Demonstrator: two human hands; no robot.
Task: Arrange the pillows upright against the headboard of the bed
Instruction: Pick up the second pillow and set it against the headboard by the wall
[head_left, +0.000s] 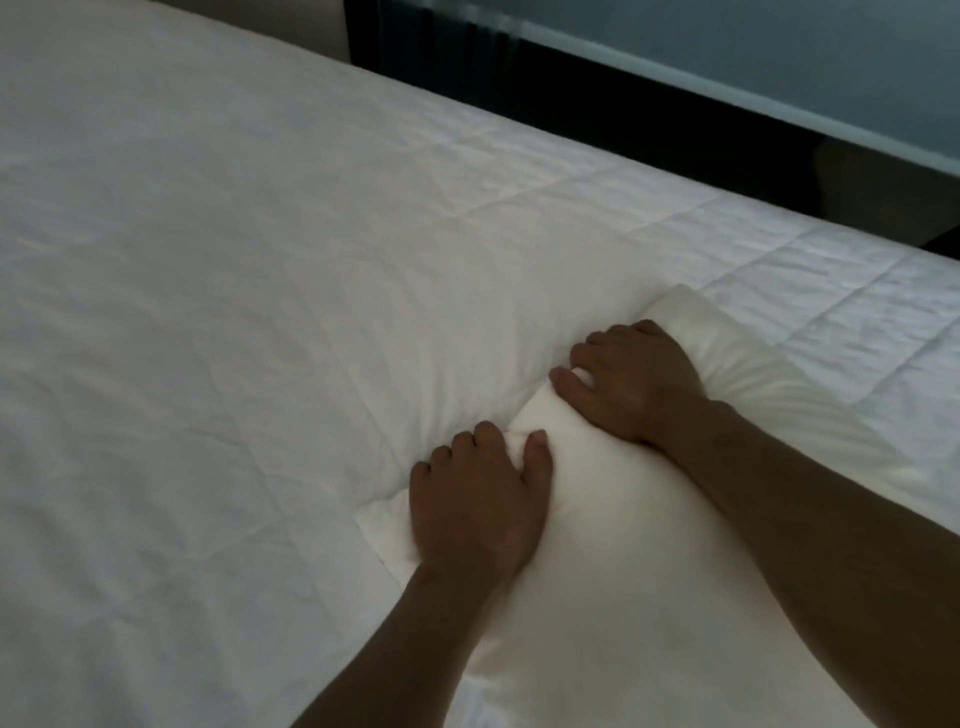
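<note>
A white pillow (613, 561) lies flat on the bed at the lower right, its far edge bunched up. My left hand (478, 504) clutches the pillow's near-left part, fingers curled into the fabric. My right hand (634, 379) grips its far edge, pinching a fold between thumb and fingers. Both forearms reach in from the bottom right. The white bed (234, 312) fills most of the view. A dark headboard (597, 98) runs diagonally along the bed's far edge at the upper right. No other pillow is in view.
Above the headboard is a grey-blue wall (779, 47). The quilted white cover (857, 291) spreads out to the right of the pillow. A wide stretch of wrinkled sheet extends left and toward the top left corner.
</note>
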